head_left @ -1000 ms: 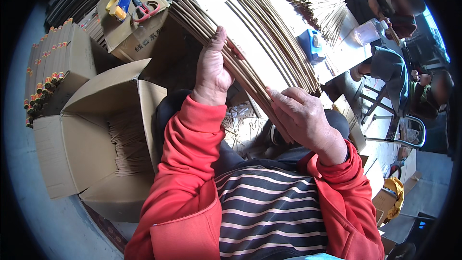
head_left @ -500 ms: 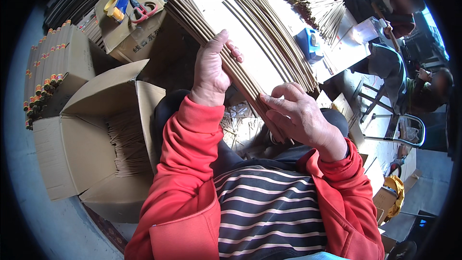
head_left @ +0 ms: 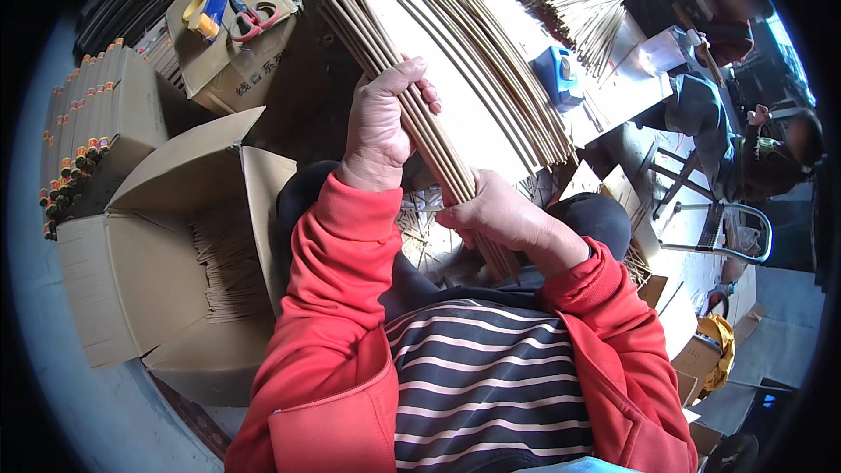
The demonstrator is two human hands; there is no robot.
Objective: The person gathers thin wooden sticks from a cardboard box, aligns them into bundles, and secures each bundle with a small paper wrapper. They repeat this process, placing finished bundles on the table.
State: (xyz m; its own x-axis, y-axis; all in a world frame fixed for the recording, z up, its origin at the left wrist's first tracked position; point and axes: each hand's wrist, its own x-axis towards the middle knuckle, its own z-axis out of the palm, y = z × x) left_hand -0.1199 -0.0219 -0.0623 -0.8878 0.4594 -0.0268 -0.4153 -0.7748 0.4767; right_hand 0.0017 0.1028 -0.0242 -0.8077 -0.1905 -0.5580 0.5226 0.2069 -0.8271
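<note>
A slanting bundle of long brown incense sticks point(head_left: 431, 137) is in both my hands, over my lap. My left hand point(head_left: 378, 127) is closed round its middle, thumb lying across the sticks. Lower down, my right hand point(head_left: 506, 213) wraps round the bundle near its bottom end, and its fingers are partly hidden behind the sticks. The upper ends fan apart a little above my left hand. Beyond the bundle, more brown sticks point(head_left: 499, 66) lie in a row on the white table point(head_left: 438, 92).
At left stands an open carton point(head_left: 144, 276) with thin sticks inside. Behind it, another carton point(head_left: 206, 61) carries scissors point(head_left: 254, 22) and a tape dispenser point(head_left: 204, 13). Banded stick bundles point(head_left: 83, 127) are stacked far left. A blue dispenser point(head_left: 558, 77) sits on the table; two people work at right.
My right hand has gone from touching the sticks with its fingertips to wrapping round their lower end. The bundle's lower end has shifted slightly left. Across the table, a person's hand has moved up.
</note>
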